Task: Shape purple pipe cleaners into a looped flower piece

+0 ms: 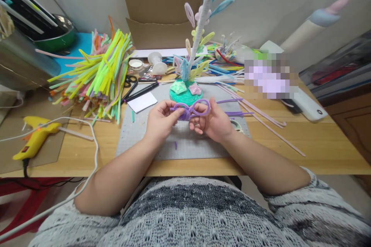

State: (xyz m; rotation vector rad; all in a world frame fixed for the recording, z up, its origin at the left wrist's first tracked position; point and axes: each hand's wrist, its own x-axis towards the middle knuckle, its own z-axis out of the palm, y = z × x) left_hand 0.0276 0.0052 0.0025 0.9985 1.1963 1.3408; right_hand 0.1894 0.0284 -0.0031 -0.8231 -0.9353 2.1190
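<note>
A purple pipe-cleaner bow (188, 113) with rounded loops is held above the grey cutting mat (139, 135). My left hand (162, 120) pinches its left side between thumb and fingers. At the right loop is my right hand (213, 122), its thumb raised and fingers curled beneath; whether they press on the loop is hard to make out. Just behind the bow stands a pipe-cleaner flower piece on a round green base (185, 95), with a tall white stem (199, 23). Purple pipe cleaners (239, 114) lie right of my right hand. A short purple scrap (175, 145) rests on the mat.
A big bundle of pipe cleaners (101, 73) lies at the left. In front of it is a yellow glue gun (36, 135), with a white cable (95, 154) crossing my left arm. Markers (142, 92), scissors (130, 81) and a white card (142, 102) sit behind my left hand. A phone (310, 104) is at the right.
</note>
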